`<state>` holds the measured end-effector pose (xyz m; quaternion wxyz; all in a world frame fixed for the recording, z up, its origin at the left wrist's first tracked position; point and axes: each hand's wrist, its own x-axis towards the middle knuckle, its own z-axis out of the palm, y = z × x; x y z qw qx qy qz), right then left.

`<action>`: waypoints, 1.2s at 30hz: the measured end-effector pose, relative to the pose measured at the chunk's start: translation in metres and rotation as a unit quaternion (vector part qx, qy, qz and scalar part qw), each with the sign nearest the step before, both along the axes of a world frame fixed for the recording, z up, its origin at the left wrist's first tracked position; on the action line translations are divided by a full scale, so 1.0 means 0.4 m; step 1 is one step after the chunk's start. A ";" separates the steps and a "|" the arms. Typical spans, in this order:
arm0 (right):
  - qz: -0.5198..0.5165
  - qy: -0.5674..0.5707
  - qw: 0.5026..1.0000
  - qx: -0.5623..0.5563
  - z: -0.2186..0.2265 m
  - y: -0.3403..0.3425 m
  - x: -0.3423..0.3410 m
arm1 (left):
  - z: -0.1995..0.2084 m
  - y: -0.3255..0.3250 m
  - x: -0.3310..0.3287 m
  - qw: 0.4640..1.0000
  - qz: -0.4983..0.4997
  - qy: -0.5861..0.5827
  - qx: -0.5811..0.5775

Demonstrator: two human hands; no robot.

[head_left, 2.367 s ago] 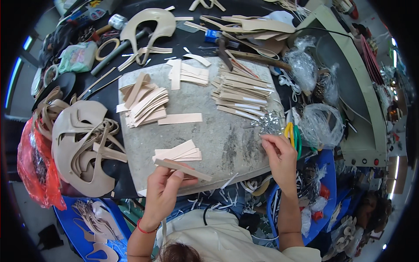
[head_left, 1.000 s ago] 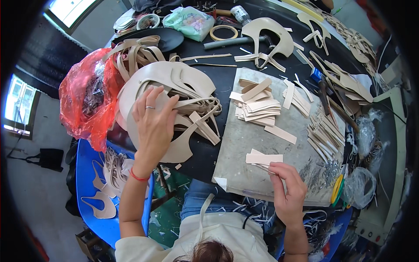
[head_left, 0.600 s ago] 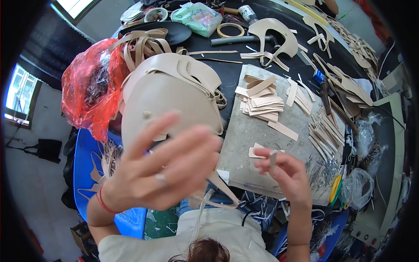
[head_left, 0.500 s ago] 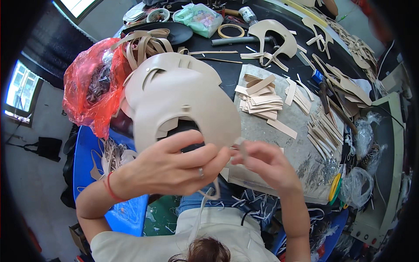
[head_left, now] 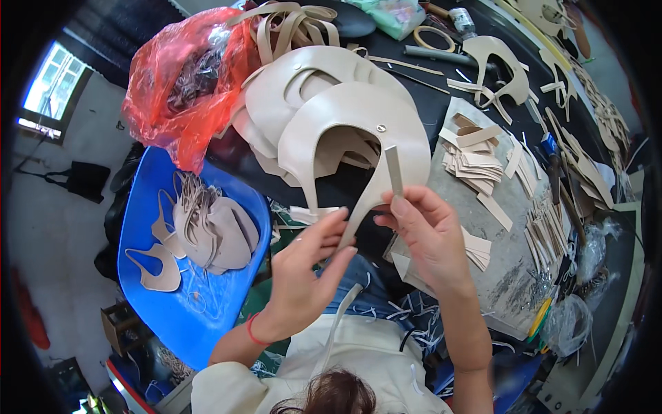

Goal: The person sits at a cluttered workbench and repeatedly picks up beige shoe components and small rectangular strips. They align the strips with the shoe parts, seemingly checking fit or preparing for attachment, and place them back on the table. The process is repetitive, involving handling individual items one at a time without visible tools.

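Note:
A cream, U-shaped leather piece [head_left: 407, 134] with a small round metal stud lies over a stack of similar cream leather pieces [head_left: 276, 93]. My left hand [head_left: 300, 279] has its thumb and fingers closed about one narrow end of this piece, in front of my body. Just to the right, my right hand [head_left: 438, 238] pinches a narrow leather strip [head_left: 393, 169] that stands up from its fingertips beside the piece's edge. Whether the strip is joined to the piece, I cannot tell.
At left stands a blue tub [head_left: 152, 303] with leather pieces in it. Behind it sits a red plastic bag [head_left: 172, 69]. A grey board [head_left: 476, 238] on the right bears several short strips. A hammer [head_left: 441, 54] and tape roll [head_left: 434, 36] lie at the back.
The view has shifted left, showing more of the blue tub. The U-shaped piece has come apart from the stack's outline, and the strip now points upward in my right hand.

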<state>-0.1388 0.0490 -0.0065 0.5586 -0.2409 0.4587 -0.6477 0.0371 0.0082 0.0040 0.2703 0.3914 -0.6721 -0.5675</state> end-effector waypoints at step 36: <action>0.016 0.272 0.962 0.033 -0.011 0.068 0.020 | -0.036 -0.025 -0.040 0.952 0.043 0.140 0.267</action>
